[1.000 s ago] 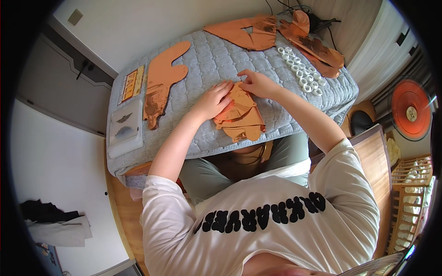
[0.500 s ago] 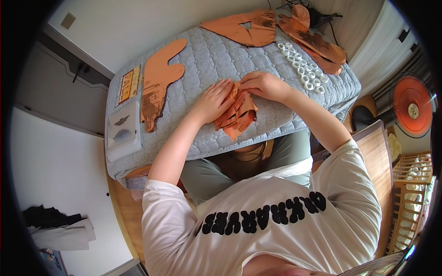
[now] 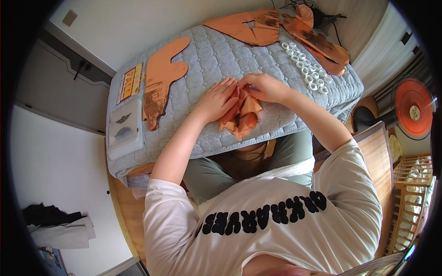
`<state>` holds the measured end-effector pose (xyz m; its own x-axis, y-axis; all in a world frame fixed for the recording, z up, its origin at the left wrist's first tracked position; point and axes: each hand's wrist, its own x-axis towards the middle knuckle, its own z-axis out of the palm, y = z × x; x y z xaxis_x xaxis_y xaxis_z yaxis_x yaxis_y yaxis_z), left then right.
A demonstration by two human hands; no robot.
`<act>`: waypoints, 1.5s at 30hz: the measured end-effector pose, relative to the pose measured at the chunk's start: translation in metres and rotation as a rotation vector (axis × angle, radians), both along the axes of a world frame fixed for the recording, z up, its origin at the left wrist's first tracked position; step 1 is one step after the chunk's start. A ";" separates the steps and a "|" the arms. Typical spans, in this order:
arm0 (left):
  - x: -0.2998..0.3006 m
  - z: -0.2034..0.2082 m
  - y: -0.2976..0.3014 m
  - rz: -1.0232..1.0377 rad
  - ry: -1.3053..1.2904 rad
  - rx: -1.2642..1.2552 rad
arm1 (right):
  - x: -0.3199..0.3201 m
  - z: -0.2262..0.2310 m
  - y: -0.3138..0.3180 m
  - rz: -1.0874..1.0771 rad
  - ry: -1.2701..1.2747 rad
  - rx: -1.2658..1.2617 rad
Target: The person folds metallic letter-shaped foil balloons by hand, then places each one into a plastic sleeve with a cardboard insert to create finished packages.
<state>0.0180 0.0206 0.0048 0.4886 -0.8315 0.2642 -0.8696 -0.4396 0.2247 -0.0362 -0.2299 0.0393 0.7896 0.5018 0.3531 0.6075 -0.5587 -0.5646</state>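
Note:
A crumpled copper-orange foil balloon lies bunched on the near side of the grey quilted mattress. Across its left edge my left hand rests with the fingers stretched out together, pressing on the foil. My right hand has curled fingers pinching the balloon's far end; the fingertips are partly hidden. Flat to the left is another copper foil balloon. Two more foil pieces, a triangular balloon and a folded balloon, lie toward the far side.
Several small white rolls stand in rows at the right. On the left are a translucent plastic case and a yellow-and-red printed packet. Black cables lie at the far right corner. An orange fan stands beside the mattress.
The foil between my hands has shifted and crumpled into a different shape, its near end more bunched. Both hands stay in almost the same place; the view has tilted slightly.

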 end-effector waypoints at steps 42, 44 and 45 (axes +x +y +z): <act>0.002 -0.002 0.001 0.049 0.094 0.050 | -0.004 -0.011 0.012 -0.140 -0.141 0.012; 0.002 -0.002 0.001 0.051 0.090 0.051 | -0.007 -0.009 0.013 -0.128 -0.131 0.028; 0.002 -0.001 0.000 0.045 0.093 0.049 | -0.006 -0.011 0.011 -0.128 -0.132 0.028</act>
